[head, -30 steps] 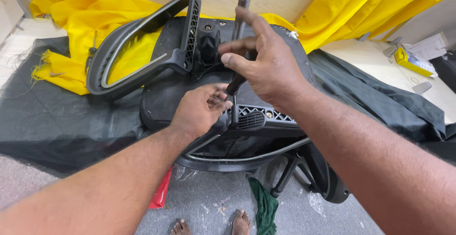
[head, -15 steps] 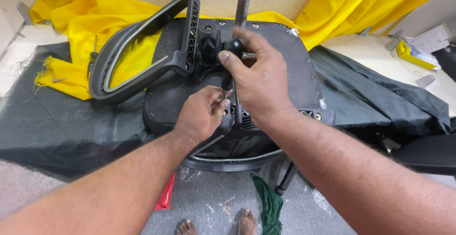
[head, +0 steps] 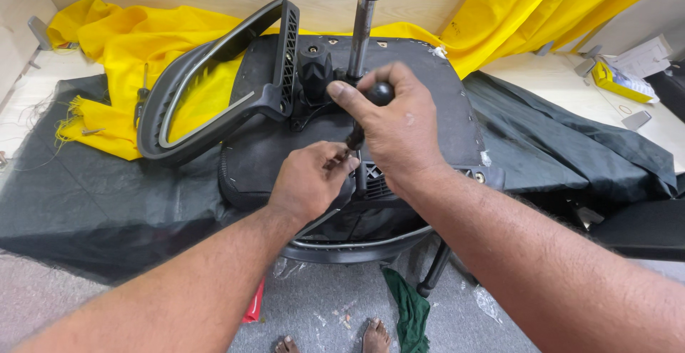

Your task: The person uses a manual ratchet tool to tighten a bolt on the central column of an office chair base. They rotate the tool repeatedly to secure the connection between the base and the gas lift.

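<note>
An office chair seat [head: 446, 121] lies upside down on a table, with its metal gas column [head: 361, 35] pointing up. A black armrest loop [head: 214, 114] sticks out to the left. My right hand [head: 392, 135] is closed over a tool with a round black handle [head: 381, 93], held upright just in front of the column. My left hand [head: 310, 182] sits right below it, fingers pinched at the tool's lower end against the seat's front edge. What the fingertips pinch is hidden.
Black cloth [head: 107, 196] covers the table under the chair, with yellow cloth [head: 128, 32] bunched behind. A screwdriver [head: 143, 94] lies on the yellow cloth. A yellow box [head: 619, 80] sits far right. On the floor are a green rag [head: 410, 310], a red item [head: 251, 303] and bare feet [head: 371, 335].
My right hand has shifted its grip so it caps the tool's round handle. The left hand stays pinched at the tool's lower end. The view has tilted slightly.
</note>
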